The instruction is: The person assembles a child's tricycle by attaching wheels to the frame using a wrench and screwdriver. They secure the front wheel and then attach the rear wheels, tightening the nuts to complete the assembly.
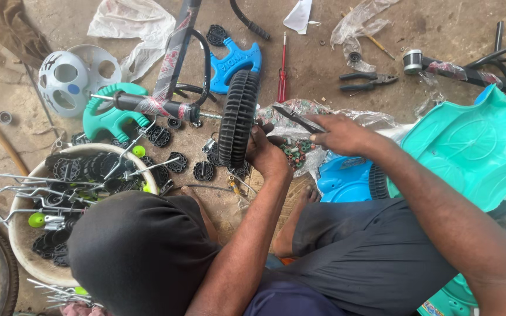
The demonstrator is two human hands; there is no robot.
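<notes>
Seated on the floor, we grasp a black ribbed wheel point(239, 119) upright in our left hand point(267, 153), already on the axle point(209, 115), our right hand point(341, 133) clenching pliers point(297, 119) beside it, unfitted black hub caps point(178, 162) beyond in reach.

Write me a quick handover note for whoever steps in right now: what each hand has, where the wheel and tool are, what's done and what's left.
Left hand: grips the black ribbed wheel, upright on the axle of the wrapped frame bar.
Right hand: holds dark pliers, tips pointing toward the wheel hub.
Nearby: red screwdriver, spare pliers, basin of black plastic caps and metal rods.
Done: wheel sits on the axle.
Left: whether it is fastened cannot be seen.
</notes>
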